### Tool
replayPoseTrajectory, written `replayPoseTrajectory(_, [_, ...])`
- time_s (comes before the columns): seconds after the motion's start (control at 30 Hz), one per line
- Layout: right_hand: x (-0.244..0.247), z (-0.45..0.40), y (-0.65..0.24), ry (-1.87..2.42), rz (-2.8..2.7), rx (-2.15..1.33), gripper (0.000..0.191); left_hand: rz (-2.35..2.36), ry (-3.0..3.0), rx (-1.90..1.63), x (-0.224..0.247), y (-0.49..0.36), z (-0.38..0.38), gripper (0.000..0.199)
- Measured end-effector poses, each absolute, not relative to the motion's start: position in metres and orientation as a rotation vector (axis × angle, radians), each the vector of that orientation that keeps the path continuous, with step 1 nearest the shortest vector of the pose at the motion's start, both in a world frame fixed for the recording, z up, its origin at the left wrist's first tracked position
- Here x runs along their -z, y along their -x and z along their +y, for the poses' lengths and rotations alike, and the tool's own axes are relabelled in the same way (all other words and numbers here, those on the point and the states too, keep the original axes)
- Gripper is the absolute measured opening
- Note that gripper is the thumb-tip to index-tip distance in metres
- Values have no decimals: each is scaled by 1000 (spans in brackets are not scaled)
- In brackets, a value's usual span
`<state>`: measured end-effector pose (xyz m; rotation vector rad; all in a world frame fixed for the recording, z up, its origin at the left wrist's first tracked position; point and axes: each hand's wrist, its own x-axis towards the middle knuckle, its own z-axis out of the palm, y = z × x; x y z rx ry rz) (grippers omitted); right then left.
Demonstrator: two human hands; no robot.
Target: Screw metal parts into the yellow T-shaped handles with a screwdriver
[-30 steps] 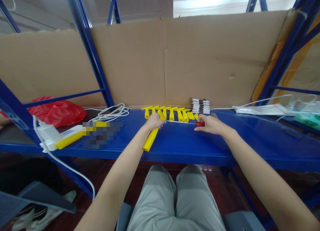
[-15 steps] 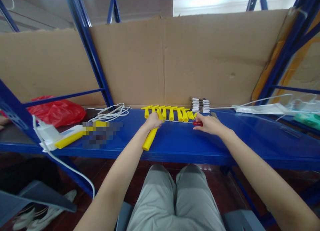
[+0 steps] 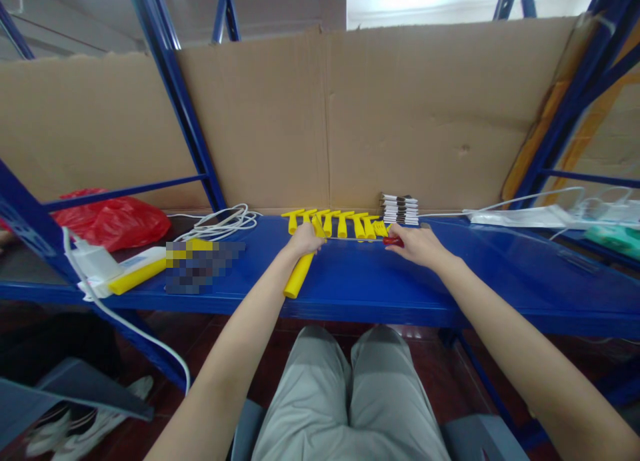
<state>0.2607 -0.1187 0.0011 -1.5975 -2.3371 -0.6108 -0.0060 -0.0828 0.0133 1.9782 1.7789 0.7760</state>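
My left hand (image 3: 303, 241) is wrapped round a yellow T-shaped piece (image 3: 299, 276), its thick handle slanting down toward the front edge of the blue shelf (image 3: 370, 274). Closed round the red handle of a screwdriver (image 3: 393, 242) is my right hand (image 3: 413, 243). The thin metal shaft runs left from the handle to the yellow piece at my left hand; where its tip meets the piece is too small to tell. Behind my hands lie several yellow T-shaped pieces (image 3: 343, 225) in a row, with small yellow parts (image 3: 380, 228) at the right end.
A stack of white and brown strips (image 3: 400, 210) stands against the cardboard wall (image 3: 400, 114). To the left are a coiled white cable (image 3: 225, 224), a red bag (image 3: 113, 220), a power strip (image 3: 143, 261) and a blurred patch. A white packet (image 3: 520, 217) lies at the right.
Both hands keep their holds and stay in almost the same place. The whole view has shifted very slightly.
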Motion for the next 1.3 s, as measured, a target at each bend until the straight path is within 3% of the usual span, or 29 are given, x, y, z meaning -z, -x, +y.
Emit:
replayPoseTrajectory(0.13, [-1, -118, -264, 1523, -2309, 610, 19, 1769, -1980, -769, -12, 6, -82, 11])
replayPoseTrajectory(0.43, [2, -116, -260, 1647, -2318, 560, 28, 1731, -1917, -815, -16, 6, -85, 21])
replayPoseTrajectory(0.63, [1, -116, -262, 1552, -2308, 591, 14, 1749, -1938, -817, -14, 6, -83, 15])
replayPoseTrajectory(1.3, [3, -115, -263, 1569, -2345, 447, 19, 1796, -1928, -775, -14, 5, -85, 15])
